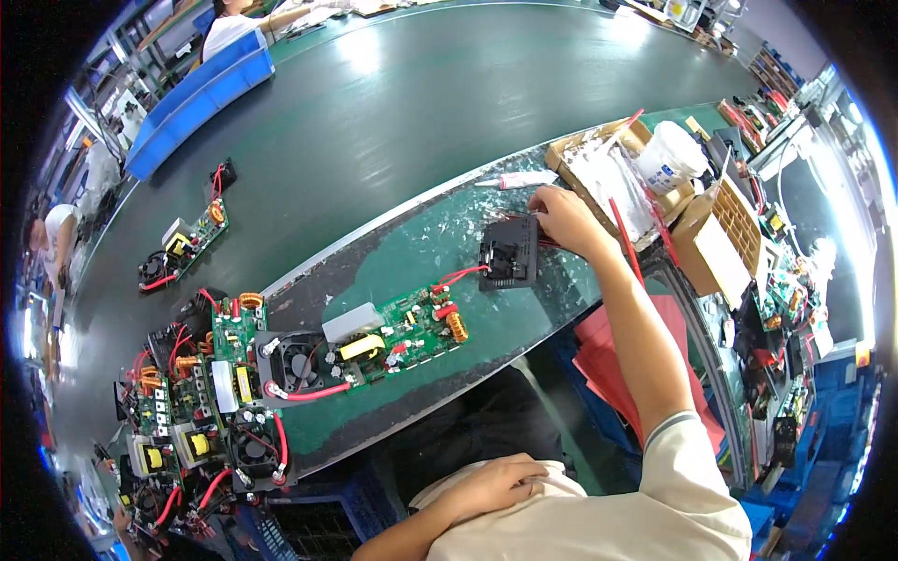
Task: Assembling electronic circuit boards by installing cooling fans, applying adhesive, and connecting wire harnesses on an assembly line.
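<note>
My right hand (567,221) reaches over the bench to the far right corner of a black end panel (508,252) with sockets. Its fingers are curled down, and what they grip, if anything, is hidden. Red wires link the panel to a green circuit board (407,327), which carries a grey heat sink, a yellow transformer and a copper coil. At the board's left end sits a black cooling fan (301,361) on a plate, with a thick red cable. My left hand (500,483) rests against my body below the bench edge, fingers loosely stretched and holding nothing.
Similar board assemblies (192,421) crowd the bench's left end. Another assembly (187,238) lies on the dark green conveyor belt (421,103), beside a blue bin (201,103). A white tube (517,179), a cardboard tray (599,168) and a white tub (671,154) stand near my right hand. Co-workers sit beyond.
</note>
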